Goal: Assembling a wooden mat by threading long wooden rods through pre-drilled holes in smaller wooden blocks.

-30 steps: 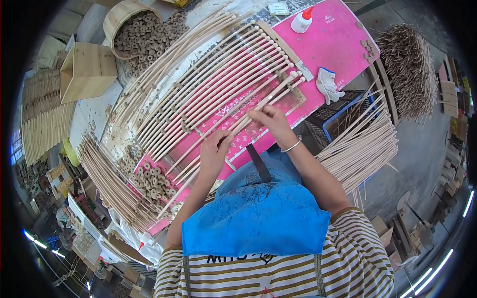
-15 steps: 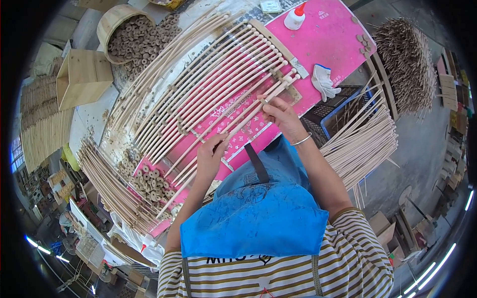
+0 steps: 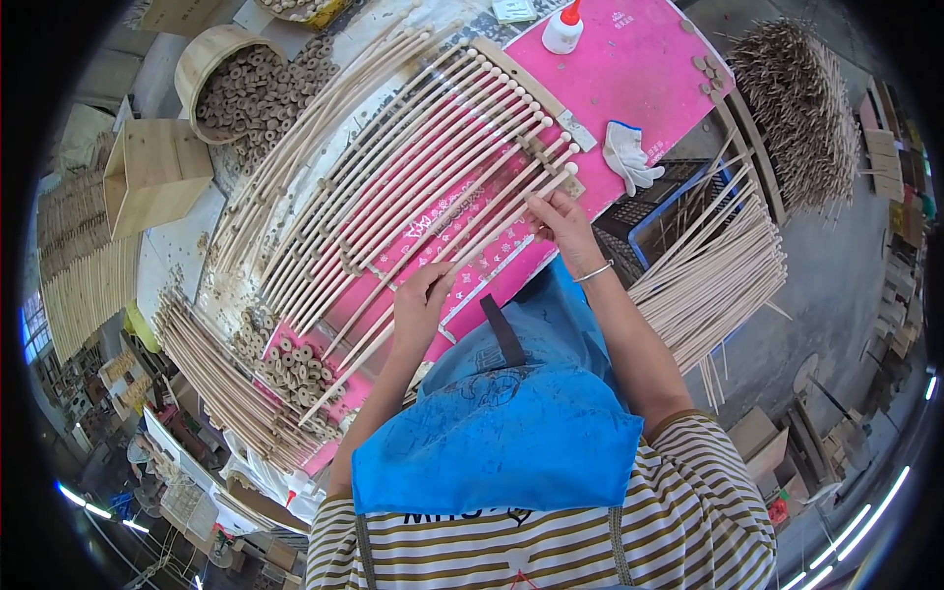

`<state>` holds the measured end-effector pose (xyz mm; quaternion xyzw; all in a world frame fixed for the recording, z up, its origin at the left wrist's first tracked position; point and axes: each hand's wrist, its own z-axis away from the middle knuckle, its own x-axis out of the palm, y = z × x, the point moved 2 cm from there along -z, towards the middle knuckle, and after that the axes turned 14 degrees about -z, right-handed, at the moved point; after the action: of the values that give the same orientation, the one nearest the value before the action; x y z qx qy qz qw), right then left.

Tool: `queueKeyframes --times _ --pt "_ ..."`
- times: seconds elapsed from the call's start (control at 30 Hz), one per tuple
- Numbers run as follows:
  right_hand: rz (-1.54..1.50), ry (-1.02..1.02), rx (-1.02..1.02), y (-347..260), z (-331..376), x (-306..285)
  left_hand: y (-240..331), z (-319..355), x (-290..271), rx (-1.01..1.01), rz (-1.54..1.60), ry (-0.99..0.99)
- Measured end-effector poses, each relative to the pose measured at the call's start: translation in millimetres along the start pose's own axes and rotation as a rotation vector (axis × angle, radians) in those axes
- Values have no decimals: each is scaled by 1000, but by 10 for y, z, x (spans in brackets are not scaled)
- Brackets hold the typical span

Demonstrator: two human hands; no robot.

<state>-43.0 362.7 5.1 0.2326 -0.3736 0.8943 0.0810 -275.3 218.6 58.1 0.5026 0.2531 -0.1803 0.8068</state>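
Note:
A long pale wooden stick [image 3: 492,229] with a round knob at its upper right end slants across the near side of the pink table. My left hand [image 3: 423,297] is closed round its middle, fingers pinched together. Close to the knob, my right hand [image 3: 562,224] grips the same stick between thumb and fingers. Beyond it, several knobbed sticks [image 3: 423,162] lie side by side, their knobs near a wooden strip [image 3: 526,79]. Small brown rings [image 3: 349,258] sit along some of these sticks. My palms are hidden.
A round wooden tub [image 3: 189,84] spills rings at the far left; more rings [image 3: 300,364] lie at the near left. A glue bottle [image 3: 561,32] and white glove [image 3: 629,157] rest on the table. Bundled sticks [image 3: 713,285] lie over a dark crate [image 3: 629,211] at right.
My right hand has slid along the stick toward its knobbed end and lowered slightly. My left hand stays at the stick's middle. The whole view has shifted a little.

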Motion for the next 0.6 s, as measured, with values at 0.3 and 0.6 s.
queueKeyframes --times 0.3,0.6 --pt "-73 53 -54 -56 -162 -133 95 -210 141 91 -137 97" --pt "-1 172 -137 -125 -359 -251 49 -617 376 145 -427 232"
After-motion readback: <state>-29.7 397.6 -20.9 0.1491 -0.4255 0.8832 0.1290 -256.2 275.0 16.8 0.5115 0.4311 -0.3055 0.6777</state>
